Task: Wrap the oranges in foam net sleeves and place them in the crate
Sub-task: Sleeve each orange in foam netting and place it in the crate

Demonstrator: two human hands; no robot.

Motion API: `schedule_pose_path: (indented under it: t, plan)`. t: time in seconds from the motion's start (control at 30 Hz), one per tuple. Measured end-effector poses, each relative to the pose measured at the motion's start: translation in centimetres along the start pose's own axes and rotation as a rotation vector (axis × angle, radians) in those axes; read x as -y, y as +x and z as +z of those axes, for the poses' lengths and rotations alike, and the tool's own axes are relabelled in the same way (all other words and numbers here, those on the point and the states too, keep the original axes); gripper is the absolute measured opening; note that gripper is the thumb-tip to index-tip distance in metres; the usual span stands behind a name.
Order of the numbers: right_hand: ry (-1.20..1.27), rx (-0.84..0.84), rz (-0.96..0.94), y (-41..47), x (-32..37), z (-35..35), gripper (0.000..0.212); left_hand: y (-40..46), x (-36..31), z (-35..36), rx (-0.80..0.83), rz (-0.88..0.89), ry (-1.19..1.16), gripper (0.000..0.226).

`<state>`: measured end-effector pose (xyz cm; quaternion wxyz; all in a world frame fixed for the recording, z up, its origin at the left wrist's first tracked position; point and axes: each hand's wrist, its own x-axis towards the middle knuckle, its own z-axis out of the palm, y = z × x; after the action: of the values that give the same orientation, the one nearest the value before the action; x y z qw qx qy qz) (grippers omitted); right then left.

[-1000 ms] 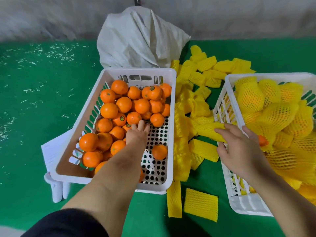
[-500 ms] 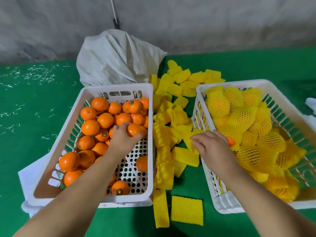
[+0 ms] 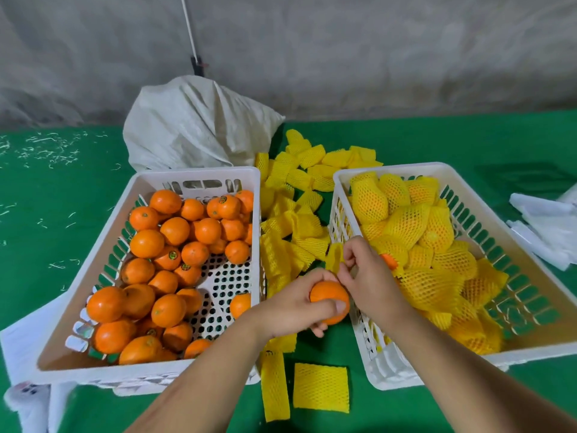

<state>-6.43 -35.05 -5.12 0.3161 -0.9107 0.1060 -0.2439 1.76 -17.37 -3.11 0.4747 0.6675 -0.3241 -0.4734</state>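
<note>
Over green cloth [image 3: 406,142], your left hand [image 3: 293,307] grips an orange [image 3: 327,296]; your right hand [image 3: 368,276] pinches a yellow sleeve [image 3: 333,256].

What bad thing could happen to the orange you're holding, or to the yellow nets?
The left hand grips the bare orange above the gap between the crates, so it might slip and drop onto the green table. The right hand only pinches the foam sleeve at its edge, so the sleeve may slip before it opens over the orange.
</note>
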Motion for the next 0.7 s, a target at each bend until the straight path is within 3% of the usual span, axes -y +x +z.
schedule_pose_path:
  t: [0.1,0.27,0.43,0.53,0.7]
  plan:
    - [0.022,0.036,0.048,0.0,-0.4,0.1,0.048,0.2,0.5,0.5,0.046,0.013,0.045,0.034]
    - [0.071,0.055,0.112,0.4,-0.8,0.4,0.058,0.7,0.9,0.1,-0.106,0.008,-0.017,0.041]
    - [0.17,-0.009,0.207,0.4,-1.2,0.3,0.047,2.4,0.8,-0.3,-0.36,-0.088,-0.132,0.048]
    - [0.085,0.002,0.144,0.3,-1.1,0.4,0.035,3.0,1.3,-0.4,-0.44,-0.081,-0.117,0.038]
    - [-0.022,0.06,0.001,0.2,-0.7,0.6,0.015,3.5,2.5,-0.5,-0.475,-0.015,-0.151,0.068]
